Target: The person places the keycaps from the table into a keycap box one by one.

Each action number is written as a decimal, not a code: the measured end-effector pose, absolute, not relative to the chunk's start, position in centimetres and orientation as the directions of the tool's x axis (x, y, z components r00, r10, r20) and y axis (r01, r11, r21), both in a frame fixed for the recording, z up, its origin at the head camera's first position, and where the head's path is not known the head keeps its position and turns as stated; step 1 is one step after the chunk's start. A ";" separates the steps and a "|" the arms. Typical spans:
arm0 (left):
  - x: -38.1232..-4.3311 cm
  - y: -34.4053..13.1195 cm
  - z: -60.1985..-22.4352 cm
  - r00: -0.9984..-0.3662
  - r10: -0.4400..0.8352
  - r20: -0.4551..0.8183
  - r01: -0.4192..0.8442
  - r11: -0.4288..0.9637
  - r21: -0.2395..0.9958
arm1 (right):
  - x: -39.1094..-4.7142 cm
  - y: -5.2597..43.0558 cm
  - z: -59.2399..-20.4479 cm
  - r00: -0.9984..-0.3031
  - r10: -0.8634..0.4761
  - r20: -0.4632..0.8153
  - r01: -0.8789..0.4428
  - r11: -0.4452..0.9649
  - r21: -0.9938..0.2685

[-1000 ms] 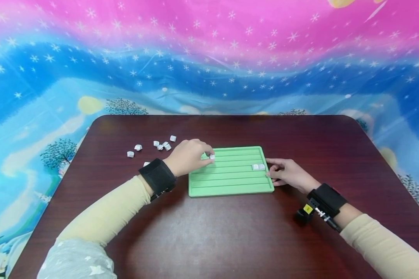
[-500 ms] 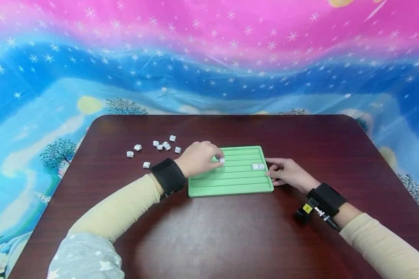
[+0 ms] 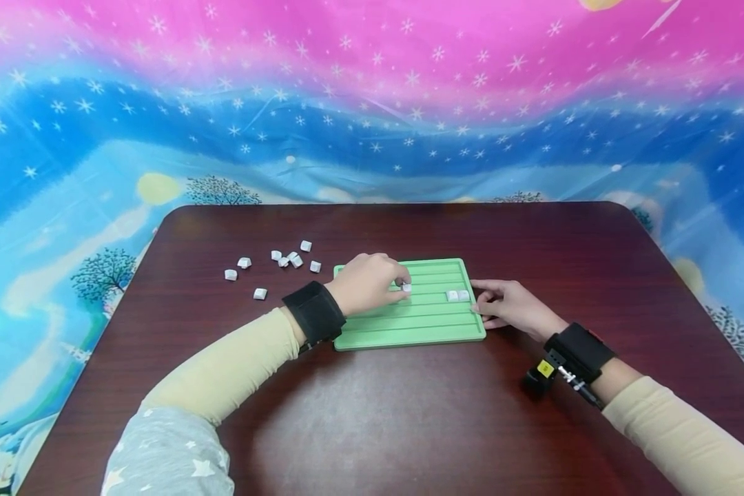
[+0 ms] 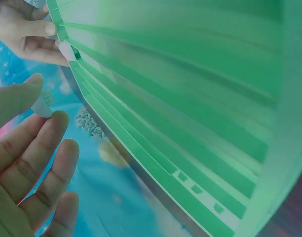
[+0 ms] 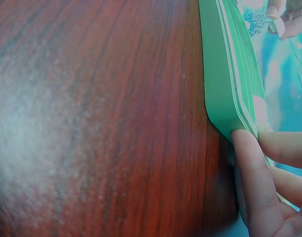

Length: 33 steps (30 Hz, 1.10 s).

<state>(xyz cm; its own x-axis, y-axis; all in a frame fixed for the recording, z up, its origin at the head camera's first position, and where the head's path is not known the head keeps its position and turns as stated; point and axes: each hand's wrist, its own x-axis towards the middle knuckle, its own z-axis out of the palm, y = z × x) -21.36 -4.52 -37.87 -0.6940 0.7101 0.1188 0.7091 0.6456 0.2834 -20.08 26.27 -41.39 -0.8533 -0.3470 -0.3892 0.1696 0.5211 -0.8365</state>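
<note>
Probably light and stiff, best taken by its sides, the white keycap (image 3: pixel 407 288) near frame centre is narrowly pinched by the left hand (image 3: pixel 368 284), the right hand (image 3: pixel 516 310) gripping the green tray (image 3: pixel 409 333).

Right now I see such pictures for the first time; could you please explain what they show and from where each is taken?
There is no machine: a person uses a bare left hand and right hand. The wide picture is taken from the head, looking forward and down; the other two come from the left and right wrists. On the dark table are a grooved green tray and, to its left, loose white pieces. Two white pieces sit in the tray, near its right end. The left hand pinches another piece over the tray; the right hand holds the tray's right edge.
</note>
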 end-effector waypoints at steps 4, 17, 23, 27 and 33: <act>-21.6 -4.1 -38.0 -0.697 0.708 0.114 0.706 0.648 0.286 | -20.1 26.2 -41.3 -0.855 -0.347 -0.386 0.166 0.521 -0.837; -22.1 -3.0 -38.7 -0.692 0.715 0.095 0.704 0.641 0.306 | -19.9 25.9 -41.2 -0.855 -0.355 -0.378 0.162 0.509 -0.845; -22.2 -2.8 -38.7 -0.691 0.715 0.101 0.709 0.645 0.287 | -19.9 26.0 -41.2 -0.857 -0.352 -0.375 0.161 0.508 -0.846; -22.4 -2.5 -38.8 -0.685 0.720 0.107 0.716 0.640 0.277 | -19.8 25.9 -41.2 -0.855 -0.369 -0.364 0.149 0.498 -0.854; -22.4 -1.8 -38.9 -0.666 0.738 0.103 0.732 0.621 0.280 | -19.8 26.1 -41.3 -0.853 -0.365 -0.373 0.158 0.500 -0.851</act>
<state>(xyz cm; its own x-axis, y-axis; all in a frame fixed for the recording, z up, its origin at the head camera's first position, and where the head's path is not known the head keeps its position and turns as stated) -22.40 -1.85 -38.87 -0.6665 0.7383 0.1034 0.7319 0.6215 0.2796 -19.84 26.13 -41.32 -0.8530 -0.3650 -0.3731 0.1582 0.5004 -0.8512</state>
